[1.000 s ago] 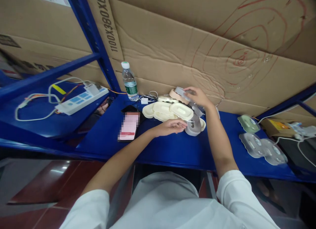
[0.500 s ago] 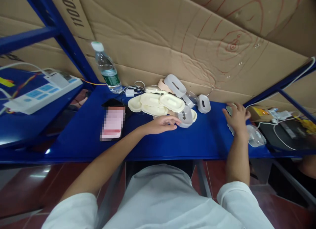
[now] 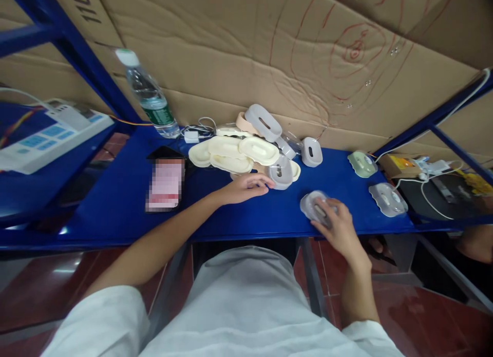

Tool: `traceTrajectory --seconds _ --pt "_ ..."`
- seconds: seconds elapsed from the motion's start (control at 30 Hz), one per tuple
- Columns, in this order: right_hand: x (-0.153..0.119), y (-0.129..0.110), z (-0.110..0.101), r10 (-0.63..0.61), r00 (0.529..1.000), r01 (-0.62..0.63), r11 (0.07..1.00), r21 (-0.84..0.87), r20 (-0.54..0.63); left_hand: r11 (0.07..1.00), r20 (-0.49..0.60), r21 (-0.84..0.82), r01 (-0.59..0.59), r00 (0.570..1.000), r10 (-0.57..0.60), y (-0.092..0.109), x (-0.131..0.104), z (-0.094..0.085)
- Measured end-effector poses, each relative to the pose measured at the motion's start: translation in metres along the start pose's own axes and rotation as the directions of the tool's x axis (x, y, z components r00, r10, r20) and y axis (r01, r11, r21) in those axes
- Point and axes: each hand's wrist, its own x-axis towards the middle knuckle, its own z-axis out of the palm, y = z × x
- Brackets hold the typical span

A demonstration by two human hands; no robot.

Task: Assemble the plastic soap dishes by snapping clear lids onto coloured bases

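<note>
My left hand (image 3: pixel 244 188) rests at the front of a pile of cream oval trays (image 3: pixel 259 150), fingers stretched out. Its fingertips are beside a small grey cup with a slot (image 3: pixel 280 176); whether they touch it I cannot tell. On the right, my right hand (image 3: pixel 339 223) grips a clear, greyish plastic dish (image 3: pixel 311 205) low over the blue table, thumb on the near side and fingers on top. A green wavy-edged dish (image 3: pixel 362 164) and a clear wavy-edged dish (image 3: pixel 388 199) lie further right.
A grey slotted cup (image 3: pixel 311 151) and a grey slotted ring (image 3: pixel 264 121) are by the cardboard wall (image 3: pixel 215 49). To the left are a phone (image 3: pixel 165 185), a water bottle (image 3: pixel 154 105) and a power strip (image 3: pixel 57 138). A cardboard box (image 3: pixel 402 167) and cables sit at far right.
My right hand has moved left and toward me from the green dish, now with a clear dish in it. My left hand has stayed by the grey cup. The view has shifted slightly.
</note>
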Motion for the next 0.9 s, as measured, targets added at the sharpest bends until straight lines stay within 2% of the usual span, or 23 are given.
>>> traceTrajectory --seconds 0.07,0.17,0.2,0.27,0.33,0.4,0.43,0.5,0.6,0.73,0.83,0.9 --pt "0.005 -0.036 0.002 -0.166 0.985 0.159 0.980 0.117 0.053 0.992 -0.062 0.098 -0.075 0.995 0.081 0.006 -0.001 0.007" --pt "0.024 -0.083 0.010 -0.374 0.924 0.348 0.908 0.235 0.080 0.931 -0.006 0.321 -0.176 0.982 0.188 0.021 -0.015 0.021" --pt "0.032 -0.095 0.014 -0.423 0.902 0.391 0.884 0.258 0.083 0.902 0.026 0.385 -0.195 0.979 0.201 0.026 -0.025 0.027" --pt "0.049 -0.112 0.024 -0.493 0.866 0.451 0.844 0.290 0.085 0.836 0.000 0.520 -0.176 0.978 0.206 0.031 -0.050 0.040" --pt "0.062 -0.119 0.031 -0.543 0.835 0.494 0.809 0.319 0.085 0.735 -0.099 0.665 -0.132 0.960 0.261 0.028 -0.079 0.056" --pt "0.069 -0.116 0.034 -0.577 0.814 0.524 0.779 0.345 0.069 0.652 -0.198 0.755 -0.076 0.921 0.337 0.021 -0.105 0.073" --pt "0.070 -0.111 0.034 -0.575 0.817 0.526 0.776 0.349 0.048 0.625 -0.192 0.778 -0.065 0.923 0.334 0.016 -0.115 0.081" --pt "0.066 -0.097 0.033 -0.526 0.851 0.495 0.800 0.340 0.000 0.558 -0.125 0.827 -0.067 0.946 0.298 0.009 -0.128 0.093" --pt "0.044 -0.068 0.029 -0.384 0.922 0.379 0.872 0.309 -0.048 0.495 -0.067 0.868 -0.039 0.979 0.194 0.004 -0.131 0.103" --pt "0.002 -0.025 0.027 -0.143 0.986 0.157 0.972 0.173 -0.089 0.472 -0.098 0.882 0.005 0.980 0.172 0.005 -0.128 0.100" --pt "-0.019 0.001 0.033 0.006 0.994 0.004 0.997 0.083 -0.113 0.467 -0.109 0.884 0.007 0.975 0.192 0.006 -0.129 0.091" --pt "-0.019 0.010 0.038 0.074 0.993 -0.069 0.996 0.051 -0.095 0.460 -0.139 0.887 0.031 0.969 0.203 0.005 -0.131 0.084"
